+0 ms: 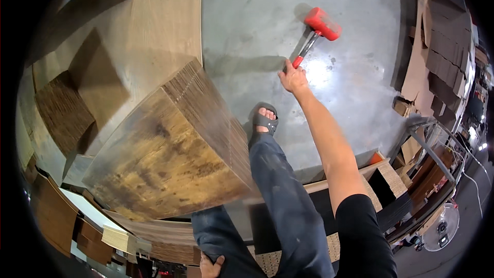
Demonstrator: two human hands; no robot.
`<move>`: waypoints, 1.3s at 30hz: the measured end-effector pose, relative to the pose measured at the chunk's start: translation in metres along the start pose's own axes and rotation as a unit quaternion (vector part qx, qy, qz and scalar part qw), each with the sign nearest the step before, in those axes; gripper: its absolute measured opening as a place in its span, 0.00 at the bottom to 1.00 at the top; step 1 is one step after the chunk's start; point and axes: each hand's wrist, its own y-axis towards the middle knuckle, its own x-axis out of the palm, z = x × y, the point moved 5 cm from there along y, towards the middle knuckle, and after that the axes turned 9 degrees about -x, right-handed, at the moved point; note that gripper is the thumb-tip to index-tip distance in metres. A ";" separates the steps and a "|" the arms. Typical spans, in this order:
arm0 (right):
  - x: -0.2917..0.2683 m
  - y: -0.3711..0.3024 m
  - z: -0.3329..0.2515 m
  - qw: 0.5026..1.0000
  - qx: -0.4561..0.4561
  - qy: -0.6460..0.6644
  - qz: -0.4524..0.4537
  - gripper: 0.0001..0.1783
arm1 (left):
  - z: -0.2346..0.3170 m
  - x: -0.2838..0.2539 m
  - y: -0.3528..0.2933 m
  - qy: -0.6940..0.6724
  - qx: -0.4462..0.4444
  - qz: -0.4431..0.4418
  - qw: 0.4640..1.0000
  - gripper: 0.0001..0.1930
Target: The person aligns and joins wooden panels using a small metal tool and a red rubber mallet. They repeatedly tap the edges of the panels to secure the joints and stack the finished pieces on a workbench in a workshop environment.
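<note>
My right hand (294, 79) reaches forward over the grey floor and is closed round the red grip of a mallet (322, 23). One finger points out along the side of the handle. The mallet has a red, scuffed, barrel-shaped head and a dark shaft, and its head points away from me. My left hand (211, 266) is at the lower edge, against my left trouser leg. It looks open with nothing in it, though part of it is cut off by the picture's edge.
To my left stands a tall stack of wood-patterned boards (164, 159), on or against pale panels (164, 15). A smaller board stack (64, 113) lies farther left. On the right are flattened cardboard (442, 46), a metal frame cart (432, 149) and a fan (441, 227). Black-sided boards (383, 185) lie beside my legs.
</note>
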 end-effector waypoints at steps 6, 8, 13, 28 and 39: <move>-0.014 -0.024 -0.017 0.972 0.019 0.171 0.160 0.17 | 0.010 -0.017 -0.002 -0.008 -0.103 -0.075 0.992 0.56; -0.040 -0.043 0.000 0.963 0.057 0.205 0.166 0.13 | 0.032 -0.034 -0.011 -0.017 -0.103 -0.096 0.990 0.55; -0.140 -0.094 0.017 0.823 0.087 0.562 -0.001 0.11 | 0.035 -0.066 -0.022 0.071 -0.100 -0.090 0.988 0.52; -0.186 -0.643 -0.237 0.537 0.278 0.784 0.142 0.05 | -0.048 -0.241 0.053 0.079 0.252 0.013 0.964 0.20; -0.183 -0.746 -0.344 0.331 0.299 0.891 0.089 0.03 | -0.114 -0.315 -0.011 -0.122 0.237 -0.026 0.963 0.09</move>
